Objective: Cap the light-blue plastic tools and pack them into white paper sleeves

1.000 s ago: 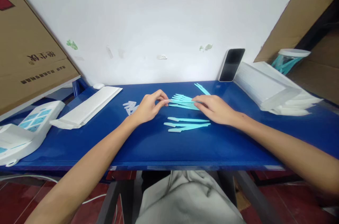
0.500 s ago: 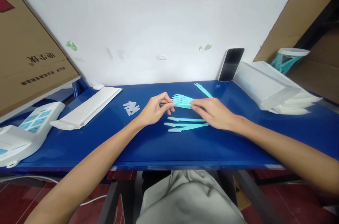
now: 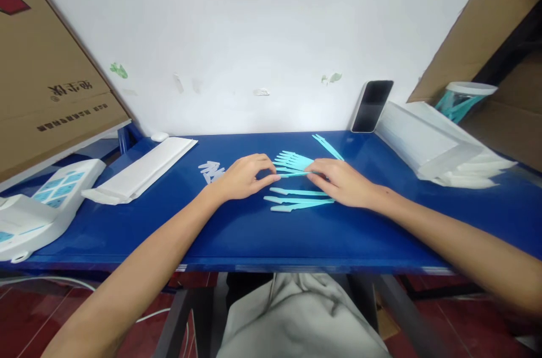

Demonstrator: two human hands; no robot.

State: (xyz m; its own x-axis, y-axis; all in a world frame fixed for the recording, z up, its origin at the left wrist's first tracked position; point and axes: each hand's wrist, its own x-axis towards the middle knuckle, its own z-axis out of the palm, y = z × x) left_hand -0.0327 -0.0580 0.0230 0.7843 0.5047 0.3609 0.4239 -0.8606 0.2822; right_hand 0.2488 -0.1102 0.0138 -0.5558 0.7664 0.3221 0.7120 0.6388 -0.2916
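Between my hands is a thin turquoise stick (image 3: 293,175). My left hand (image 3: 248,177) pinches its left tip between thumb and fingers. My right hand (image 3: 341,182) grips its right end with thumb and forefinger. Just behind it, a fan of turquoise sticks (image 3: 296,159) lies on the blue table, its right part near my right fingers. In front lie three more turquoise sticks (image 3: 296,200), side by side, their right ends close to my right hand. Small translucent pieces (image 3: 210,169) lie in a pile left of my left hand, which partly covers them.
Further turquoise sticks (image 3: 328,147) lie at the back. A phone (image 3: 372,107) leans on the wall. White packets (image 3: 436,146) and a lidded jar (image 3: 463,101) stand right. A white package (image 3: 141,170), a white device (image 3: 63,194) and a cardboard box (image 3: 55,59) are left.
My left hand has come down slightly and covers part of the translucent pile. The stick between my hands now sits a little nearer me, apart from the fan at its left end.
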